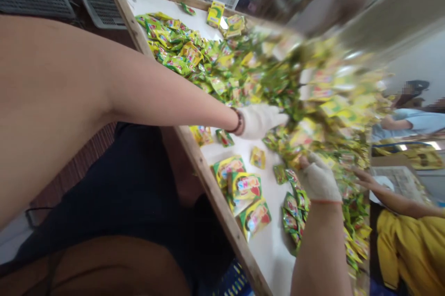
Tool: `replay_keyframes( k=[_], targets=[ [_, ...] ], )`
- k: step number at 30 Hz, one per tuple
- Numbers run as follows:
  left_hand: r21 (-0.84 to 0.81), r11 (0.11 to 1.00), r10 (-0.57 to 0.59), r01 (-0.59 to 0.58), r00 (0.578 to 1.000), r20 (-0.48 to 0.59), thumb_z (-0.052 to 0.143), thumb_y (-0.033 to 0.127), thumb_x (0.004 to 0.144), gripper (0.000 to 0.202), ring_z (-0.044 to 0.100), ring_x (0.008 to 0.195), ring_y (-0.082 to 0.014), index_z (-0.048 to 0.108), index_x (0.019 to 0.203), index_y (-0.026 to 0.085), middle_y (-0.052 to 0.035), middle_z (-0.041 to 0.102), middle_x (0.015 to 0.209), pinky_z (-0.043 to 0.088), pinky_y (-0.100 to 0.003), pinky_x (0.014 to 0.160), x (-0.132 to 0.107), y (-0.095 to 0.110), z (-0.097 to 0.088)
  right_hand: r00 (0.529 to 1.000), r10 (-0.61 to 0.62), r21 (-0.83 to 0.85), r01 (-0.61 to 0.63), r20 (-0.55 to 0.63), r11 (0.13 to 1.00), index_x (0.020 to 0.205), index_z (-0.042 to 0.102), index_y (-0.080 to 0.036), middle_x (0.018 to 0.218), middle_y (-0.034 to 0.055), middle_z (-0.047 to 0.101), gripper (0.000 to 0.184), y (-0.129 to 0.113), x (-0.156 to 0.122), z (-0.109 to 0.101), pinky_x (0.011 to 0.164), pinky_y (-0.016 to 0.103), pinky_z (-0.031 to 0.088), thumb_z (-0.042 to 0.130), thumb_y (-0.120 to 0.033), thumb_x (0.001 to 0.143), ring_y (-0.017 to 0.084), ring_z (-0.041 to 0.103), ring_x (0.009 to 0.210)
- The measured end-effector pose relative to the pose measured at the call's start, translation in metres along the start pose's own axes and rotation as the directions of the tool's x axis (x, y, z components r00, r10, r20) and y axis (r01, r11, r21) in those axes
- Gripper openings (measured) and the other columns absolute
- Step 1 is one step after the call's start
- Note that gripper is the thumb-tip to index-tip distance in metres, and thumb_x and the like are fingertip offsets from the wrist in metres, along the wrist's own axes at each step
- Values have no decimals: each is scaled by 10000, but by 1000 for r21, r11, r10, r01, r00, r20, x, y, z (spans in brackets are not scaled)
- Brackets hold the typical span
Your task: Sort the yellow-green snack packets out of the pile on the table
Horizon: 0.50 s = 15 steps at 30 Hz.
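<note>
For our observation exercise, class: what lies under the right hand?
Green-yellow sachets show around the gloved right hand; whatever lies directly beneath its palm is covered.

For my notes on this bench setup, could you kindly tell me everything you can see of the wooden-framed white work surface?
The wooden-framed white work surface has a smooth-looking white top edged by strips of pale, unfinished-looking wood. One corner shows; no legs do. Green-and-yellow sachets lie heaped across much of it, with a few lying separately nearer the frame. The gloved left hand and right hand are above it among the sachets.
</note>
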<state>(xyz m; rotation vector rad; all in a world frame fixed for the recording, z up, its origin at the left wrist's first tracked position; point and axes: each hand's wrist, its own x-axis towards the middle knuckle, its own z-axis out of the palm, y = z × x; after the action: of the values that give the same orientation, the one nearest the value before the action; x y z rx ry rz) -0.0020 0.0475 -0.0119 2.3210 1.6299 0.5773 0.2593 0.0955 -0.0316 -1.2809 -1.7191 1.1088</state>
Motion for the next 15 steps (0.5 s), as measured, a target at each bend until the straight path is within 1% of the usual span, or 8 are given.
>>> replay_keyframes(
  k=[1,3,5,7,9,12,14,15],
  targets=[
    [-14,988,155,-155,988,-18,350,290,771,584,430,1258,-159,419,1350,329,75,457,1392,307,-247,942,2,2,-3,998,49,42,-51,46,998,715,610,-215,696,-1,612,288,-4,-9,6,614,341,510,748,-404,547,164,584,648],
    [-75,965,255,-250,966,55,465,274,717,631,397,1303,-183,435,1334,400,104,438,1416,346,-279,939,4,7,-8,974,143,129,-167,176,977,800,648,-225,736,17,649,390,-13,-26,17,607,369,524,780,-421,490,192,610,662],
    [-127,980,178,-156,965,190,487,258,698,582,416,1292,-172,521,1262,400,102,517,1344,383,-291,908,5,13,-10,944,183,209,-244,274,947,829,652,-244,759,21,668,449,-21,-39,28,620,391,532,797,-439,451,208,628,683],
    [-123,986,135,-110,965,225,494,232,707,479,445,1258,-163,614,1155,352,63,600,1241,384,-275,904,4,16,-7,935,184,253,-265,303,930,816,640,-255,779,19,679,445,-27,-48,36,641,396,537,797,-453,450,210,644,710],
    [-85,975,218,-207,963,159,503,200,740,376,449,1246,-173,663,1062,308,30,636,1171,354,-270,930,2,16,-3,928,198,274,-289,315,917,852,640,-265,822,23,691,441,-29,-53,43,643,399,542,781,-471,488,213,655,735],
    [-17,925,380,-380,923,51,505,162,790,329,458,1218,-204,668,1052,277,-12,610,1213,325,-311,969,-1,14,0,944,182,315,-267,275,911,941,650,-286,893,26,701,438,-28,-56,54,624,393,550,755,-464,555,214,659,762],
    [-36,940,339,-340,940,-28,480,148,819,376,453,1206,-197,626,1145,266,-13,570,1273,317,-295,964,-1,14,-5,976,119,349,-177,181,920,925,651,-276,920,28,697,388,-27,-56,60,641,376,550,749,-429,583,206,655,791],
    [-85,967,237,-242,970,-61,485,145,819,404,464,1185,-190,595,1192,251,-16,566,1277,324,-275,943,-1,15,-8,991,83,342,-115,107,933,896,648,-259,913,29,694,349,-26,-56,62,655,367,547,742,-415,599,200,651,793]
  ],
)
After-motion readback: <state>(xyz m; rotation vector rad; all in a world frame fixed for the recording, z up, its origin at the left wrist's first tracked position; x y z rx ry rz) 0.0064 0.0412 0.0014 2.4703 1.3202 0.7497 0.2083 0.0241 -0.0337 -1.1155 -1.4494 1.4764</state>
